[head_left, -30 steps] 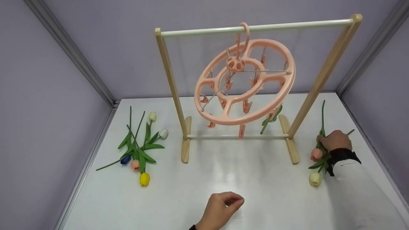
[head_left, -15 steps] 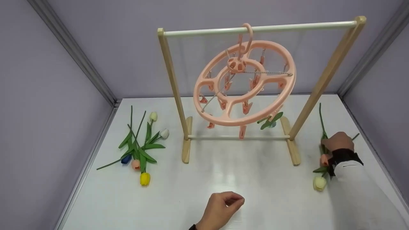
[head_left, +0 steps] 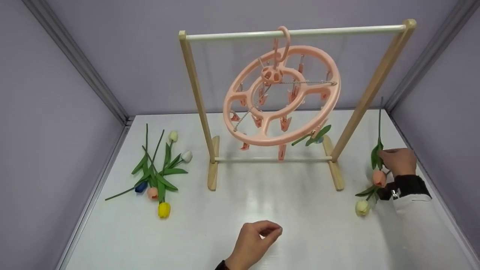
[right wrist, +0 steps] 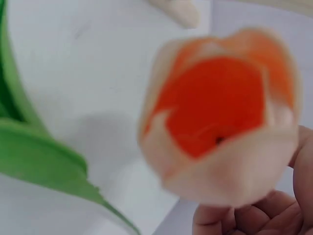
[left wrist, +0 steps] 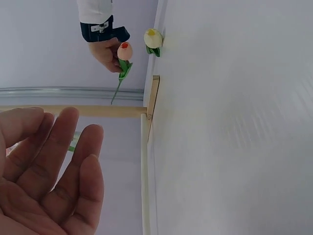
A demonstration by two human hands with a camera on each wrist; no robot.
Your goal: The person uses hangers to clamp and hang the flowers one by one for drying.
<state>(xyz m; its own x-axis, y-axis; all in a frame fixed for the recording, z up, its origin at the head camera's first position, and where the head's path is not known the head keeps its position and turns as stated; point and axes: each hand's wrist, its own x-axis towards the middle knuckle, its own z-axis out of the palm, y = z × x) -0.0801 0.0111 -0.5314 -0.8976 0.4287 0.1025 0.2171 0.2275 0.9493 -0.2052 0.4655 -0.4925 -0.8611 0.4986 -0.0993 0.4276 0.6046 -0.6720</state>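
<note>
On the right side, my right hand [head_left: 400,161] pinches the stem of a pink artificial tulip [head_left: 379,177] just by its leaves. The bloom points toward me and fills much of the right wrist view, where its orange-red inside [right wrist: 210,105] shows. Below it a cream tulip [head_left: 362,207] lies on the white table [head_left: 300,225]. My left hand [head_left: 255,242] hovers near the front, its fingers loosely bent and holding nothing. A round pink clip hanger [head_left: 285,140] hangs from the rack's top bar [head_left: 348,30]; green leaves [head_left: 318,135] hang at its right edge, their flower mostly hidden.
Several tulips lie on the left side, among them a yellow one [head_left: 164,210], a blue one [head_left: 141,186], a pink one [head_left: 153,193] and a white one [head_left: 186,156]. The rack's wooden feet [head_left: 333,165] stand between both groups. Grey-lilac walls [head_left: 48,123] enclose the table.
My right hand has lifted the pink tulip away from the cream one, which stays on the table. The clipped leaves on the hanger have swung round. My left hand is still.
</note>
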